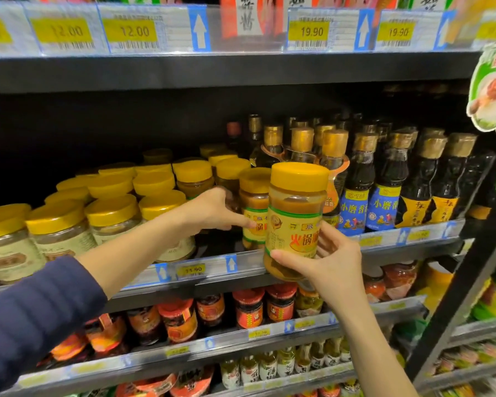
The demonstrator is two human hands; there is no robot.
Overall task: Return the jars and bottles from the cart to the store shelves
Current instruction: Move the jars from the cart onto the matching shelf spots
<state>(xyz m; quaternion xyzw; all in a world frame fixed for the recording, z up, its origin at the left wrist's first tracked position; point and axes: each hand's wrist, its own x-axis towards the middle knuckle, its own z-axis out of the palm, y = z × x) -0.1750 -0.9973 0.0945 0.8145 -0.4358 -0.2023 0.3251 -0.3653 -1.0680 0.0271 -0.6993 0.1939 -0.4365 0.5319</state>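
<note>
Right hand grips the held jar low down: thumb across the lower front of the label, other fingers clamped round the right & back side. Jar has a yellow lid, brown paste inside and a yellow label w/ red characters. It's about upright, up in the air near side of the middle shelf, not resting on it. Its base shows below the shelf's front rail.

Left hand reaches in from the left, dark blue sleeve pushed up the forearm. Thumb lies on the label front of the shelf jar and the other fingers curl round its left side, blurred there. That jar is the same kind, standing at the shelf front just left of the held jar and partly hidden behind it.

Left on the same shelf: rows of yellow-lid jars w/ pale labels, stacked two high further back. Right: dark bottles w/ gold caps, some w/ blue labels, some yellow & black. A gap on the shelf sits btwn the pale-label jars and the shelf jar.

Price tag on the front rail is blurred. Upper shelf rail carries yellow price tags reading 12.00 & 19.90. Shelf below holds red-lid jars. Green sign hangs at far right.
</note>
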